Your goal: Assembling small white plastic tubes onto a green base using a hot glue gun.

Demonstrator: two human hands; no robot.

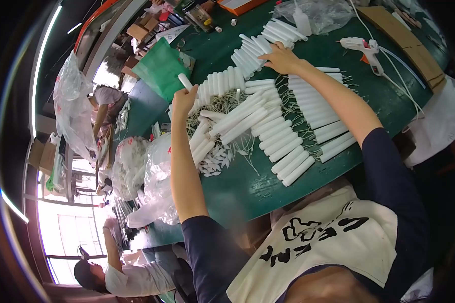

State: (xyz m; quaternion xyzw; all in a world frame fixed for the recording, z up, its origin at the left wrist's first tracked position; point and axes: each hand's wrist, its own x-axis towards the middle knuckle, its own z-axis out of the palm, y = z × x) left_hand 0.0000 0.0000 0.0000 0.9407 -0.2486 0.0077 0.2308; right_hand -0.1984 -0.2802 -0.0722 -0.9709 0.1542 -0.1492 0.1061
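Note:
My left hand (184, 104) is closed round a white candle-shaped tube (185, 81), which sticks up out of the fist at the far left of the heap. My right hand (283, 59) is stretched over the far row of white tubes (250, 53), fingers apart, touching or just above them. Whether it grips one I cannot tell for sure. Between my arms lie more white tubes (242, 118), some stacked loosely, over a tangle of thin pale wires (217, 105). Small white flame-shaped pieces (216, 160) lie in a pile near my left forearm.
A hot glue gun (361, 48) with its cord lies at the right of the green table (237, 194), by a cardboard strip (404, 43). A green bag (162, 68) stands at the far left, plastic bags (159, 166) nearer. Other people (131, 275) work on the left.

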